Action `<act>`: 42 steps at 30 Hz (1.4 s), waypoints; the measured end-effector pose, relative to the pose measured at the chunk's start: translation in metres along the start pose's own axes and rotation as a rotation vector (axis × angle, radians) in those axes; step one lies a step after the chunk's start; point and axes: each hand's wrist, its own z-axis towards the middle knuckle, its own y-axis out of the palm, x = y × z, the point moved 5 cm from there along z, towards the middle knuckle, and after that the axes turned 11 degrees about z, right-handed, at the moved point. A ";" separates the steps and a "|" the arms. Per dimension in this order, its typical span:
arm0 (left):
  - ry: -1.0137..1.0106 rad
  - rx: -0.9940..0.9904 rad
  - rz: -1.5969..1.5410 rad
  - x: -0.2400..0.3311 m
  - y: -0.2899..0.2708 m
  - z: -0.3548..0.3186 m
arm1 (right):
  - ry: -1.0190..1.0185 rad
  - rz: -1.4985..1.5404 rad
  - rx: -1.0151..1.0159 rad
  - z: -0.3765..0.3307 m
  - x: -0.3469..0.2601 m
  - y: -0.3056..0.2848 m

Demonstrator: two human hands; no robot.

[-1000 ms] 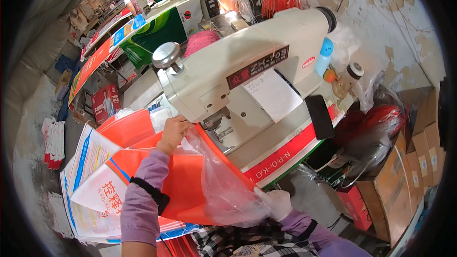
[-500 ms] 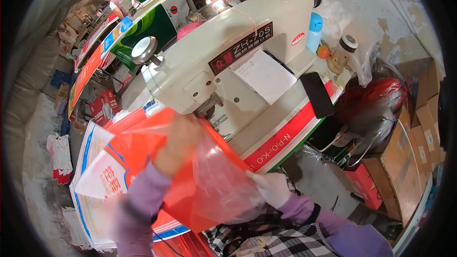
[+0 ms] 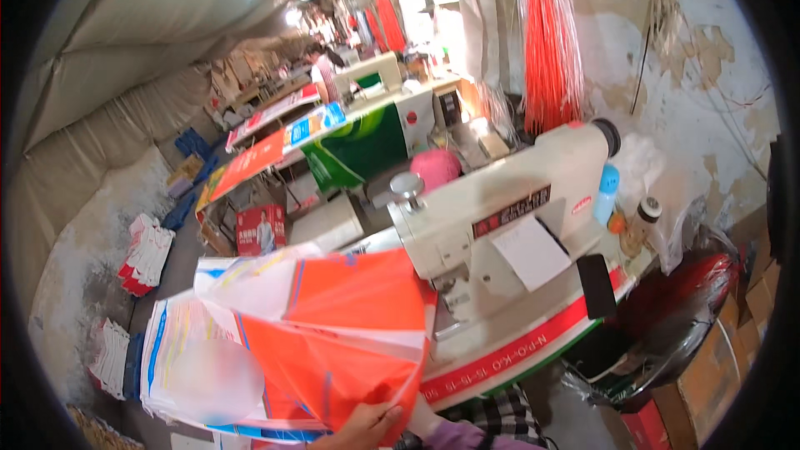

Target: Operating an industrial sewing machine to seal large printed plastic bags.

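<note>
A large orange-and-white printed plastic sack point(image 3: 350, 300) spreads left of the cream sewing machine point(image 3: 500, 208), its right edge beside the machine's needle end. My left hand point(image 3: 367, 423) is closed on the sack's near edge at the bottom of the view, fingers bent over the orange sheet. Just right of it, my right hand point(image 3: 425, 419), in a white glove, lies against the same edge. The sack hides the right hand's fingers. More printed white and blue sacks point(image 3: 158, 367) lie under the orange one at the left.
A black phone point(image 3: 595, 287) and a white paper pad point(image 3: 532, 252) rest on the machine. Behind it stand a blue bottle point(image 3: 607, 192) and a jar point(image 3: 640, 229). Bundled white-and-red sacks point(image 3: 148, 254) lie on the left floor. A clear plastic bag point(image 3: 658, 325) sits at right.
The view has tilted up and shifted left. My left hand has come from the needle area down to the sack's near edge, close to my right hand. The sack has swung away from the needle.
</note>
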 end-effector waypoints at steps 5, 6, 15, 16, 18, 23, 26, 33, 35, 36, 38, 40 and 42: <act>0.121 0.145 -0.410 -0.030 0.010 0.013 | 0.242 0.241 -0.063 -0.051 -0.138 0.127; 0.275 0.021 -0.254 -0.016 0.014 0.020 | 0.238 0.236 -0.057 -0.051 -0.137 0.119; 1.026 -0.064 0.995 0.083 0.042 0.072 | 0.161 -0.432 0.030 -0.096 -0.123 0.057; 0.848 -0.360 1.144 0.075 0.051 0.076 | 0.175 -0.502 0.013 -0.099 -0.121 0.050; 0.735 -0.416 0.976 0.043 0.055 0.061 | 0.166 -0.600 -0.007 -0.105 -0.123 0.041; 0.928 -0.245 0.464 0.017 0.035 0.024 | 0.173 -0.589 0.026 -0.110 -0.113 0.033; 0.722 -0.336 0.734 0.037 0.035 0.021 | 0.152 -0.627 -0.030 -0.103 -0.107 0.018; 0.647 -0.347 0.787 0.069 0.026 0.018 | 0.112 -0.423 -0.044 -0.105 -0.110 0.026; 0.747 -0.266 0.813 0.081 0.024 0.016 | 0.127 -0.437 -0.039 -0.105 -0.109 0.020; 0.683 -0.325 0.845 0.086 0.025 0.017 | 0.036 -0.521 -0.101 -0.106 -0.113 0.022; 0.619 -0.385 0.876 0.080 0.032 0.025 | -0.057 -0.603 -0.162 -0.109 -0.117 0.026; 0.719 -0.347 0.731 0.067 0.038 0.039 | -0.002 -0.623 -0.097 -0.114 -0.121 0.035; 0.735 -0.347 0.810 0.076 0.037 0.042 | -0.057 -0.696 -0.121 -0.112 -0.120 0.030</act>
